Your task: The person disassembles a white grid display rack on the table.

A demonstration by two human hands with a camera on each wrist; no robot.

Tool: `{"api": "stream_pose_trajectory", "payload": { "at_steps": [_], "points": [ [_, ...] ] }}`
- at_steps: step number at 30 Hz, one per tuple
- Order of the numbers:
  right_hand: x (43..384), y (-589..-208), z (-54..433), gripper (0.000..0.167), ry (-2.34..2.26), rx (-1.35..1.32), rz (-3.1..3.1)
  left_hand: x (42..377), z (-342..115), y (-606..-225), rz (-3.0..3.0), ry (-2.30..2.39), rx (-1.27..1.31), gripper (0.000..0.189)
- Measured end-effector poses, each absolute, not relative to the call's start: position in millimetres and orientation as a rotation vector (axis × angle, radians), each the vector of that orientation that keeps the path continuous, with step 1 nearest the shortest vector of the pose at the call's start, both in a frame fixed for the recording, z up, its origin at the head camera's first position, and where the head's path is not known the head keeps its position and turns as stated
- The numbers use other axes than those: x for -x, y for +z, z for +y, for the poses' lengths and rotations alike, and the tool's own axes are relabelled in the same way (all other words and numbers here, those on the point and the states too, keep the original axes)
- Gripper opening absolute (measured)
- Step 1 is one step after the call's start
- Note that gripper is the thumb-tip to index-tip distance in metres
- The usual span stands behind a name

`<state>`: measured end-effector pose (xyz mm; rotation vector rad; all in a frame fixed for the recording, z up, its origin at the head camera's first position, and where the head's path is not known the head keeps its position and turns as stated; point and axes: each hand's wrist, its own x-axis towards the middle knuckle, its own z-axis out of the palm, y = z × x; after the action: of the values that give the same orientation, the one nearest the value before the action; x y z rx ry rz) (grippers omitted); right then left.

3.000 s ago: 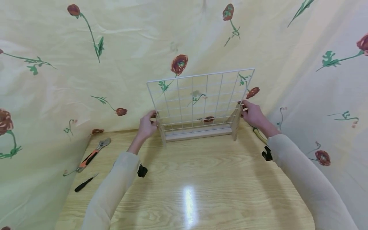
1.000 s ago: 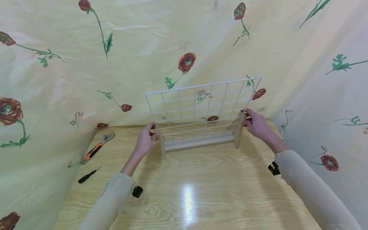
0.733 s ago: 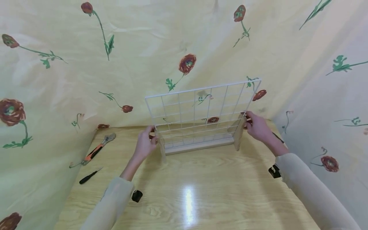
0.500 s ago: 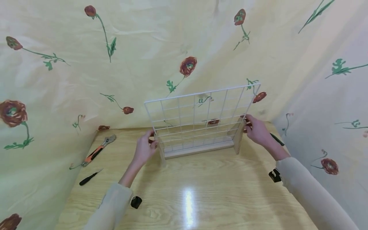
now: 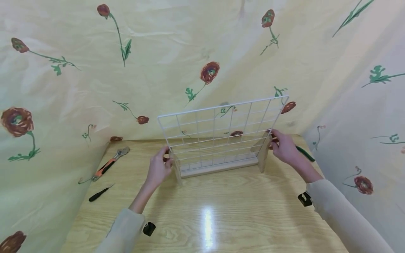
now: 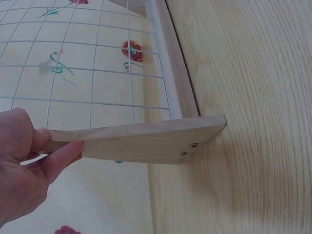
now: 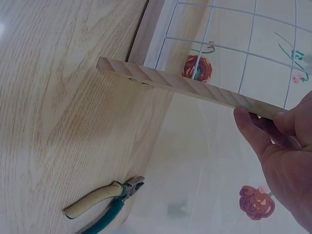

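A wooden stand with a white wire grid (image 5: 221,106) stands on the table near its back edge. A wooden slat (image 5: 218,168) joins its two side panels at the bottom. My left hand (image 5: 159,168) pinches the upper end of the left side panel (image 6: 146,139) between thumb and fingers. On the other side my right hand (image 5: 284,148) pinches the upper end of the right side panel (image 7: 195,90). Two screw heads (image 6: 193,145) show low on the left panel's outer face. The grid leans between the panels, its top rising above both hands.
An adjustable wrench (image 5: 105,168) and a black-handled screwdriver (image 5: 99,194) lie at the left on the wood-grain table (image 5: 177,214). Cutting pliers (image 7: 100,219) lie right of the stand. Flower-patterned cloth (image 5: 164,70) rises close behind and at both sides.
Both hands have brought the stand toward me, away from the back edge, keeping their grip on the panels. The pliers' green handle now shows beside my right forearm.
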<state>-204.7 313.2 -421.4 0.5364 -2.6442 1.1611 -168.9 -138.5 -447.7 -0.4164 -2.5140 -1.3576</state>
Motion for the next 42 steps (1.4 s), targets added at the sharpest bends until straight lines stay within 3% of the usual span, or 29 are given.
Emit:
{"api": "stream_pose_trajectory", "payload": {
  "at_steps": [42],
  "points": [
    [179.6, -428.1, 303.1, 0.044, 1.057, -0.675, -2.575, 120.9, -151.9, -460.4, -2.423, -1.364, 0.378, 0.044]
  ]
}}
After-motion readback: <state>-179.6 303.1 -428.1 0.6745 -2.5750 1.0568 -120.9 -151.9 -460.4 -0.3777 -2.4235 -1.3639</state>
